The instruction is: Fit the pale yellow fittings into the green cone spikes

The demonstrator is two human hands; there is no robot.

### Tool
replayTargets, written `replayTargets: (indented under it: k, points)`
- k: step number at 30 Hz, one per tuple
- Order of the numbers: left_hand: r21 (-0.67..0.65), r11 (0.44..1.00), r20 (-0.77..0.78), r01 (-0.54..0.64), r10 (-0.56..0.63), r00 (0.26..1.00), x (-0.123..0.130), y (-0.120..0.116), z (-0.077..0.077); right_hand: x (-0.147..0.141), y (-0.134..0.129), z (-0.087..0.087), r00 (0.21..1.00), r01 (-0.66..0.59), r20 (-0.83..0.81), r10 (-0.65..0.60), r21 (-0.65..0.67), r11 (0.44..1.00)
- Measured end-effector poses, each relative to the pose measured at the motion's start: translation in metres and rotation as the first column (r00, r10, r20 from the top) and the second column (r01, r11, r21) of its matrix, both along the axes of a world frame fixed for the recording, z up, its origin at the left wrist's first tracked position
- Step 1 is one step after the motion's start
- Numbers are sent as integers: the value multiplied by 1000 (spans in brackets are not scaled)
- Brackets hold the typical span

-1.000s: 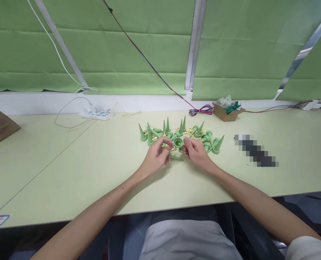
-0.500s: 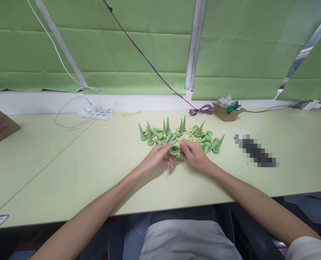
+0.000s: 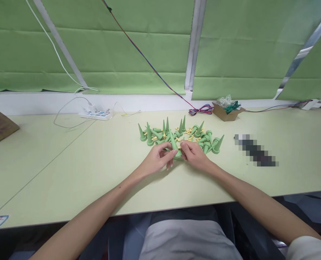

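Leaning point-up, one green spike (image 3: 173, 142) is clamped in the left grip (image 3: 156, 158); just right of the spike, the right grip (image 3: 194, 153) is pinched together, contents indiscernible; beyond the spike, more green spikes (image 3: 199, 132) are scattered.

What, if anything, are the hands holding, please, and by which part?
The left hand holds a green cone near its wide base, leaving the tip free. Whether the right hand, close beside it, holds anything cannot be told.
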State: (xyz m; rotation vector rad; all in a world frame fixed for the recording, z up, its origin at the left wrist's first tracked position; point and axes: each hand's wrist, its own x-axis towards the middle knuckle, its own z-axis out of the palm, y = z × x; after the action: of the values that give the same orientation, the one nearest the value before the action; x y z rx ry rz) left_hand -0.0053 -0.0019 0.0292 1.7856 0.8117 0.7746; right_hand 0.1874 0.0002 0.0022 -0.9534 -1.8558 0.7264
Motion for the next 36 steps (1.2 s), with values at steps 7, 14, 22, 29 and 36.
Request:
replayTargets:
  k: [7,14,22,29,36]
  points:
    - [480,872,-89,-99,160,983,2,3,-13,-2,0,4,997,69,29,-67,-67,995]
    - [451,877,-56,-166,214,975,3,5,-15,-5,2,3,995,100,-17,-101,-74,992]
    - [120,970,-31,-213,218,976,6,2,-5,-2,4,3,984,128,-121,-130,-22,991]
    - [-311,950,121,1,38,992,5,5,-3,-1,3,4,997,64,-54,-62,24,998]
    - [-313,949,167,36,18,986,2,6,-3,0,2,1,999,42,-14,-42,19,999]
